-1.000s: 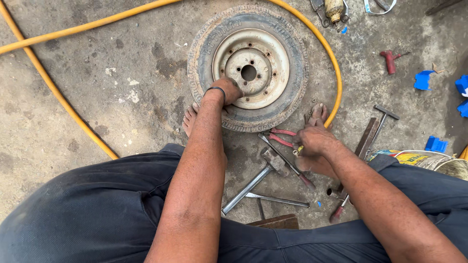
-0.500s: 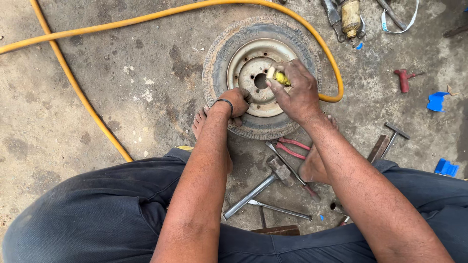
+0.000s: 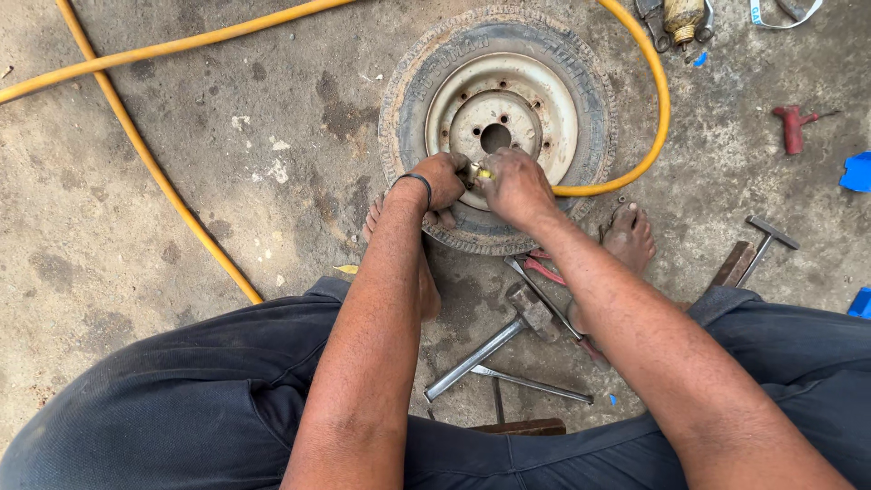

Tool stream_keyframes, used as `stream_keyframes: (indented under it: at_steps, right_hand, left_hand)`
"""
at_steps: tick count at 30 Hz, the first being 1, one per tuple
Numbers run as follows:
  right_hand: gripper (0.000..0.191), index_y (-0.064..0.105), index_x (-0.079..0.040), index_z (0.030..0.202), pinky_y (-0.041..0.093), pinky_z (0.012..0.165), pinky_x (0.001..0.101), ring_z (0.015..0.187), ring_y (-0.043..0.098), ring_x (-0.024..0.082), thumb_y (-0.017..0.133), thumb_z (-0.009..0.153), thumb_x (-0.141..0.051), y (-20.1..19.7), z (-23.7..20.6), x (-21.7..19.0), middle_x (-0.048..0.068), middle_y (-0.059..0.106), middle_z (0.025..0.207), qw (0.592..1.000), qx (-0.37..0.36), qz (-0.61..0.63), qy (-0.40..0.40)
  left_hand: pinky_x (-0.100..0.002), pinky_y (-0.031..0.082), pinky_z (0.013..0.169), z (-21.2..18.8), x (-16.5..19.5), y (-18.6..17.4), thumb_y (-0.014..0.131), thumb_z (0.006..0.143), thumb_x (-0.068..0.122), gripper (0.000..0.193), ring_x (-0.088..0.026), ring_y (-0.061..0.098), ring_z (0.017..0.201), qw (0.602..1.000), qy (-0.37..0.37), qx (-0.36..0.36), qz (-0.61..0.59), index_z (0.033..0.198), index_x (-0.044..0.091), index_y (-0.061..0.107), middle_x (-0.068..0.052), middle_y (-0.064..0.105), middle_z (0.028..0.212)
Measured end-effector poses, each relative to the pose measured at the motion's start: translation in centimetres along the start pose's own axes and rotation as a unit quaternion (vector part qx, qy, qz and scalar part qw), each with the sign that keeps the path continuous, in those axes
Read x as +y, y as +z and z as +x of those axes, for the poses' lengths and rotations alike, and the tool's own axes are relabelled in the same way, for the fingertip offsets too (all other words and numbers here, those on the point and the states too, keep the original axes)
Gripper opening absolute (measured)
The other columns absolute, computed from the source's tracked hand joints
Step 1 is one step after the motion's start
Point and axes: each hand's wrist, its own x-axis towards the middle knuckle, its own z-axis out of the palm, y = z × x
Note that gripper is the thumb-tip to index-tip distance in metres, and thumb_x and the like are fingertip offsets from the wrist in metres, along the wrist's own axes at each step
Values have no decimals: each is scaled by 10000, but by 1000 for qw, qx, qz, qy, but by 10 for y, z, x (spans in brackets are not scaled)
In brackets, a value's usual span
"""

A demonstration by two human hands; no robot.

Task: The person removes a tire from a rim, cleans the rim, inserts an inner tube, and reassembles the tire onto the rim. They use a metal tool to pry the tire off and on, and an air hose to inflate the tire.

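- A long yellow hose [image 3: 163,181] was laid across the grey concrete floor [image 3: 227,109] on the left, and its far ends were cut off by the picture's edge.
- The left hand [image 3: 442,179] was closed around the lower rim of the wheel, with a dark band [image 3: 415,181] worn at the wrist.
- A small tyre [image 3: 408,100] with a pale metal rim [image 3: 535,100] was laid flat on the floor, in the upper middle; nothing was seen inside the dish of the rim but its bolt holes.
- A small yellow-tipped piece [image 3: 484,172] was pinched between the two hands at the rim's lower edge; most of it was hidden by fingers, so its kind could not be made out.
- The right hand [image 3: 515,186] was clenched on that piece, touching the left hand.
- A hammer [image 3: 490,349] and thin metal rods [image 3: 531,386] were laid between the legs, near red-handled pliers [image 3: 544,269] partly hidden by the right arm.
- A bare foot [image 3: 629,238] was rested just beside the tyre.
- A second hammer [image 3: 769,238] was laid further right.
- A red tool [image 3: 792,127] and blue scraps [image 3: 857,172] were seen at the right edge.
- Tools at the top edge [image 3: 680,18] were cut off and hard to tell.
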Motion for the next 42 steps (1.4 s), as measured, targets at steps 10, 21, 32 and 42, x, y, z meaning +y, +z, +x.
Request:
stream_keyframes:
  at_steps: [10, 21, 32, 42]
  right_hand:
    - [294, 737, -80, 1199, 384, 970, 408, 1149, 542, 204, 723, 947, -230, -7, -28, -11, 63, 703, 1232, 981, 111, -112, -111]
    - [253, 724, -76, 1155, 473, 941, 391, 1118, 562, 226, 666, 920, -149, -1, -37, -16, 60, 662, 1152, 971, 105, -176, -126]
    - [331, 686, 3, 1219, 558, 806, 387, 961, 640, 231, 650, 902, -81, 14, -36, -12, 91, 626, 1028, 973, 136, -124, -138]
    - [248, 760, -149, 1040, 557, 897, 441, 988, 682, 217, 763, 858, -317, -47, -17, -6, 90, 716, 1084, 997, -68, -25, -19]
  left_hand:
    - [-333, 623, 526, -8, 10, -4, 525, 1017, 176, 375, -202, 763, 627, 1000, -22, -10, -16, 1388, 188, 580, -85, 790, 1035]
    - [-348, 580, 513, 12, -8, -3, 630, 992, 254, 376, -178, 730, 605, 1000, 24, -13, 1, 1363, 201, 646, -105, 802, 960]
    - [-304, 627, 672, 47, -24, 5, 753, 921, 224, 393, -164, 747, 873, 993, 87, 36, 65, 1310, 208, 701, -58, 769, 1173]
    - [-303, 514, 397, 15, -33, -22, 659, 953, 223, 293, -143, 651, 469, 965, 77, 52, -244, 1232, 134, 665, -85, 781, 970]
